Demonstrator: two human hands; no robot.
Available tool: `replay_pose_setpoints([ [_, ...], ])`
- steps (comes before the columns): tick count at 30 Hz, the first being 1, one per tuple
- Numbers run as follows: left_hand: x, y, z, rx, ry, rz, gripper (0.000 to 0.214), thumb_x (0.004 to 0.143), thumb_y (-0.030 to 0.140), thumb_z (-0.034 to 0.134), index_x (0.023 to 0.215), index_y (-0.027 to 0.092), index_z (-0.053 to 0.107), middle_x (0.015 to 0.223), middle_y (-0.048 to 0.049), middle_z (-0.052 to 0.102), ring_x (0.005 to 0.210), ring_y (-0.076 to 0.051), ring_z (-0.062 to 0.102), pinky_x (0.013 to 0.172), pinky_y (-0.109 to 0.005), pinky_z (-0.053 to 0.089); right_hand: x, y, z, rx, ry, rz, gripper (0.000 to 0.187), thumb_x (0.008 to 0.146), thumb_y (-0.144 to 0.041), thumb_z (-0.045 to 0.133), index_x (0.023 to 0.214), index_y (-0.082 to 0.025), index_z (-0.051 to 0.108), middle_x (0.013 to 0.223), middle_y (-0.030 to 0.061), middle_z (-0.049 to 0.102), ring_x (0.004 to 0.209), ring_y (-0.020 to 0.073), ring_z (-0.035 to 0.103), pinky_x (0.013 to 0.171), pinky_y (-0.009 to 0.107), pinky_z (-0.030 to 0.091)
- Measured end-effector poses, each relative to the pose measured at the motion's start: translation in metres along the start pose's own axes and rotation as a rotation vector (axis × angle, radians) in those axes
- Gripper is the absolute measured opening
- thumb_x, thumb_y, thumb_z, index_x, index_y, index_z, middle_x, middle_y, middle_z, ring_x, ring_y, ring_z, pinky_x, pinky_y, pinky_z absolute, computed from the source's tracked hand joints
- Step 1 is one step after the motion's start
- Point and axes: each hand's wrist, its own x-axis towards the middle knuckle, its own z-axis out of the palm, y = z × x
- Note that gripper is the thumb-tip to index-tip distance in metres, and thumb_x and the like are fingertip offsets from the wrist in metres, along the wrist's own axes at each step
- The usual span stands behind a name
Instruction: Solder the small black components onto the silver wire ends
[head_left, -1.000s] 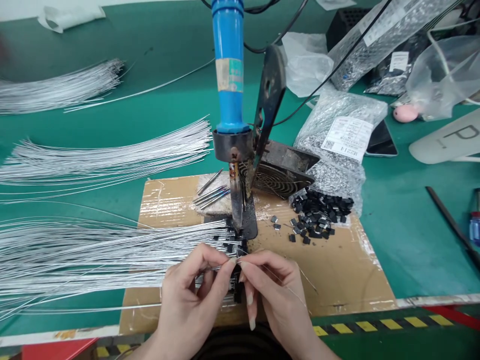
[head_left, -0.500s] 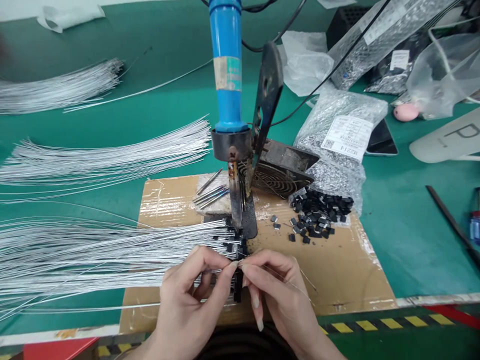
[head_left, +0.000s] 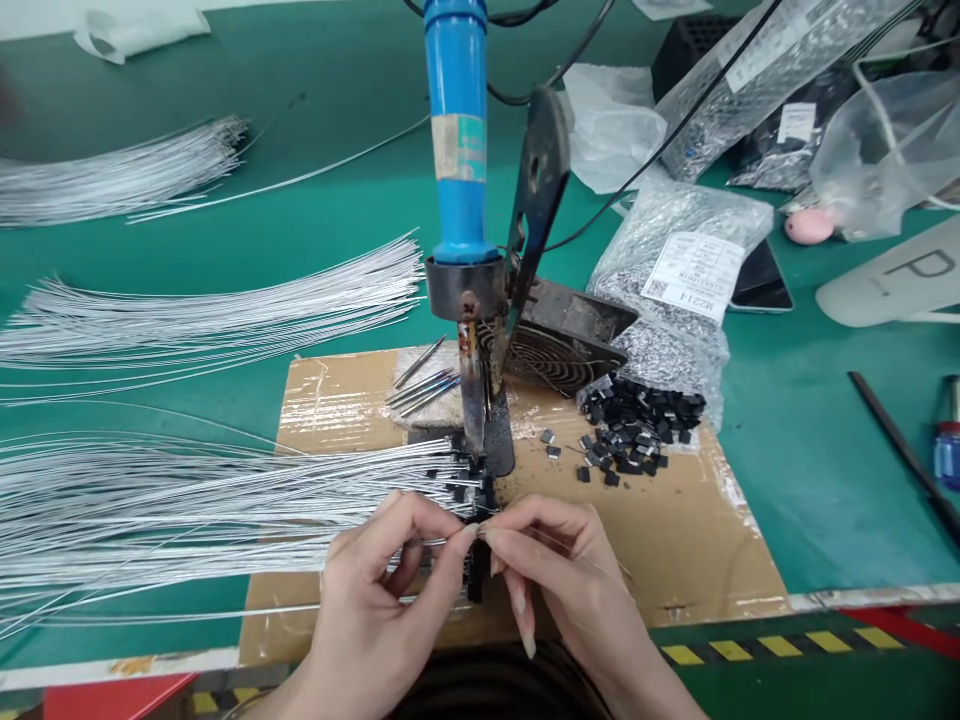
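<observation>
My left hand (head_left: 382,595) is closed, thumb and forefinger pinching a thin wire in front of the iron. Close against it, fingertips almost touching, my right hand (head_left: 581,590) pinches the same spot, and fine strands trail out of it to the right. What exactly lies between the fingertips is too small to make out. Under and behind my left hand runs a thick bundle of silvery-white wires (head_left: 262,500), whose right ends meet a black holder (head_left: 475,585) with small black pieces. The tip of a blue-handled soldering iron (head_left: 457,150) points down just beyond my fingers.
Cardboard (head_left: 697,550) lies under the work. Right of the iron are a small fan (head_left: 566,350), a heap of black chips (head_left: 637,425) and a labelled plastic bag (head_left: 686,270). More wire bundles (head_left: 225,315) lie at left. Spare tips (head_left: 424,390) rest behind the bundle.
My right hand has shifted slightly, its lower fingers moving a little to the right. My left hand keeps its pinch in nearly the same place.
</observation>
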Motion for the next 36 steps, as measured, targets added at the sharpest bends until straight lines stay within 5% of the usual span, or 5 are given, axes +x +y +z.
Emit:
replay_pose_setpoints([
  [14,-0.0022,-0.0005,0.0037,0.028,0.047,0.080,0.012,0.097,0.016,0.068,0.091,0.026,0.068,0.070,0.0044,0.064,0.054,-0.011,0.051,0.049,-0.023,0.040,-0.0016,0.0033,0.0025,0.052,0.019,-0.006,0.027,0.087,-0.041,0.085,0.082,-0.015,0.081,0.063,-0.0012,0.068,0.038,0.0038,0.057,0.037,0.012,0.044],
  [25,-0.0024,0.0079,0.0071,-0.041,0.085,-0.065,0.016,0.097,0.023,0.067,0.082,0.024,0.069,0.068,0.0033,0.062,0.053,-0.011,0.048,0.049,-0.024,0.037,-0.0013,0.0029,0.0047,0.059,0.037,0.009,0.029,0.083,-0.042,0.089,0.078,-0.015,0.080,0.057,-0.0023,0.065,0.036,0.0049,0.054,0.036,0.014,0.045],
  [36,-0.0021,0.0041,0.0042,-0.058,0.028,-0.034,0.014,0.096,0.019,0.068,0.083,0.024,0.069,0.068,0.0032,0.062,0.054,-0.011,0.051,0.049,-0.024,0.039,-0.0014,0.0026,0.0023,0.054,0.003,0.012,0.032,0.084,-0.044,0.088,0.075,-0.015,0.077,0.052,-0.0036,0.062,0.034,0.0053,0.053,0.036,0.014,0.045],
])
